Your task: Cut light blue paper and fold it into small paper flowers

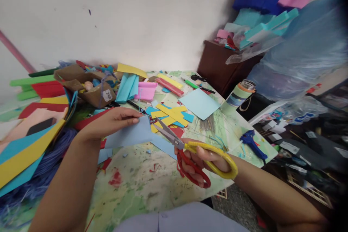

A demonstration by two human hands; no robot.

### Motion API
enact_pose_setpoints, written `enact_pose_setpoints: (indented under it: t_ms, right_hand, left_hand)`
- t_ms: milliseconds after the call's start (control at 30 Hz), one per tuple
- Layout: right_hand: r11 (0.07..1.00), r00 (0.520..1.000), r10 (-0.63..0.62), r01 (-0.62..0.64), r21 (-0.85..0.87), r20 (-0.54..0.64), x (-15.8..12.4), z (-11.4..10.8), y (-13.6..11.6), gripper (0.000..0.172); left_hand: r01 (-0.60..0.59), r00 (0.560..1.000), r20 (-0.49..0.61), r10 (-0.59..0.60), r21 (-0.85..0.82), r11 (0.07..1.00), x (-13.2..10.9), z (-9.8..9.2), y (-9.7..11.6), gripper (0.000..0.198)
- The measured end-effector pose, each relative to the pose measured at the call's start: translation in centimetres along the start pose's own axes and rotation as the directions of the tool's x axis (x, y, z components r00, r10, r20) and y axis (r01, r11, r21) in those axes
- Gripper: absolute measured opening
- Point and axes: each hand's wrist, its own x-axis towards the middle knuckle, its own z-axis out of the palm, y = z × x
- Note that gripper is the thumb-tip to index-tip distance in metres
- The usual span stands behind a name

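Observation:
My left hand [121, 120] pinches the top edge of a light blue sheet of paper [133, 133], held just over the table. In my right hand [199, 159] is a pair of scissors [209, 154] with one yellow and one red handle, my fingers through the loops. The scissor blades are parted and point at the paper's right side, where a blue strip [164, 145] slants away below them. Just behind the blades lies a pile of yellow strips [170, 115] and blue strips.
A pale blue square sheet [199, 103] lies farther back. On the right are a bottle [240, 94] and a blue glue gun [253, 145] near the table's edge. Colored sheets [29, 145], purple cord [51, 166] and a brown paper bag [92, 88] crowd the left.

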Motion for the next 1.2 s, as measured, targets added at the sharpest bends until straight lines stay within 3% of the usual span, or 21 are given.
enact_pose_setpoints:
  t_ms: [533, 800, 1033, 1200]
  right_hand:
    - [0.992, 0.994, 0.109, -0.107, -0.072, 0.025, 0.2, 0.5, -0.7, 0.051]
    - [0.996, 0.998, 0.067, -0.067, -0.064, 0.008, 1.0, 1.1, 0.7, 0.052]
    - [0.998, 0.999, 0.052, -0.052, -0.027, -0.001, 0.8, 1.8, 1.7, 0.047]
    - [0.995, 0.995, 0.096, -0.096, 0.026, -0.005, 0.5, 1.8, 2.0, 0.045]
  left_hand:
    - [-0.136, 0.981, 0.143, 0.129, 0.042, 0.99, -0.2, 0.3, 1.7, 0.026]
    - [-0.214, 0.946, 0.249, 0.207, 0.003, 0.977, 0.1, 1.5, 3.0, 0.024]
    - [-0.205, 0.923, 0.324, 0.208, -0.044, 0.978, 0.2, 2.1, 3.6, 0.028]
    - [-0.179, 0.92, 0.361, 0.156, 0.031, 0.983, -0.4, 1.9, 4.2, 0.021]
